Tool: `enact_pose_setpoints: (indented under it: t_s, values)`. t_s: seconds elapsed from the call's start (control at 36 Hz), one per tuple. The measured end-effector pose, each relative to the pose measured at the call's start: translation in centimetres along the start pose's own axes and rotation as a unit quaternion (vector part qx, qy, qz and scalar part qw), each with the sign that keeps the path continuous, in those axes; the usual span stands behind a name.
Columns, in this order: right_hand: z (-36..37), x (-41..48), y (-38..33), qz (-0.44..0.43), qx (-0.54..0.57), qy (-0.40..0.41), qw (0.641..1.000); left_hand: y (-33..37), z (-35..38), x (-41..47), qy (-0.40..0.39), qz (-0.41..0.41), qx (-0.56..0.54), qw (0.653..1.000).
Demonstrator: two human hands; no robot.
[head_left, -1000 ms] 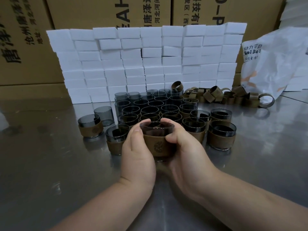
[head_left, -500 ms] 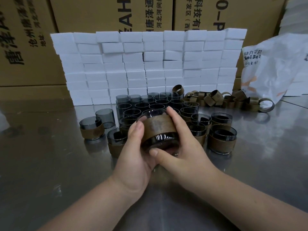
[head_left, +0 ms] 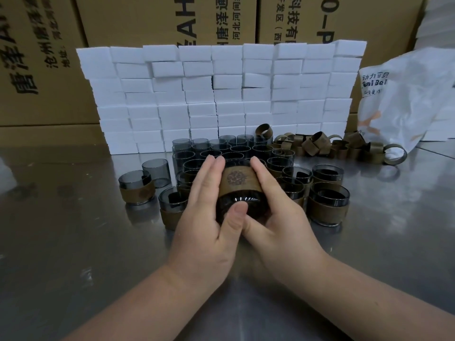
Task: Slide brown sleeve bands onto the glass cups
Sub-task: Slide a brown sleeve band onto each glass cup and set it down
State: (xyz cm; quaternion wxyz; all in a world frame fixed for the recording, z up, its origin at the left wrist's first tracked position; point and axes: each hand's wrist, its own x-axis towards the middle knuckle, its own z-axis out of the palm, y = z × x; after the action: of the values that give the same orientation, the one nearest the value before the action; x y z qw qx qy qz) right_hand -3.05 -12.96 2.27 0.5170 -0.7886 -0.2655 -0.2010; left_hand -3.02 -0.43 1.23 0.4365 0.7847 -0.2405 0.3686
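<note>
Glass, smoky and dark, shows at the base of the cup (head_left: 242, 205) clasped between the left hand (head_left: 209, 217) and the right hand (head_left: 278, 217), tipped base toward the camera above the steel table (head_left: 73, 254). Its brown sleeve band (head_left: 240, 179) looks seated around the wall, so this cup seems nearly finished. A few banded cups (head_left: 328, 203) stand around the cluster of bare cups (head_left: 216, 148) behind it. Loose bands (head_left: 332, 146) lie heaped toward the far right, against the white blocks (head_left: 221, 94). Most remains.
</note>
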Motion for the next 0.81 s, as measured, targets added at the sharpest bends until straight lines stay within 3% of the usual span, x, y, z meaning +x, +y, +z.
enact_pose_setpoints:
  t_s: [0.33,0.47,0.61,0.72,0.81]
  values:
    - [0.2,0.0,-0.1,-0.004,-0.001,0.009,1.000,0.2,0.0,0.0,0.012,0.012,0.022,1.000]
    - [0.6,0.3,0.1,0.012,-0.001,0.007,1.000,-0.1,0.1,0.0,0.006,-0.007,-0.028,1.000]
    - [0.6,0.5,0.4,-0.006,-0.029,0.008,1.000,0.0,0.1,0.1,0.016,-0.095,-0.160,0.982]
    - [0.3,0.4,0.9,-0.036,-0.058,0.003,0.998,-0.1,-0.2,0.7,-0.015,-0.124,-0.150,0.981]
    - [0.2,0.5,1.3,-0.039,-0.078,-0.001,0.996,-0.2,-0.4,0.9,0.006,-0.140,-0.131,0.982]
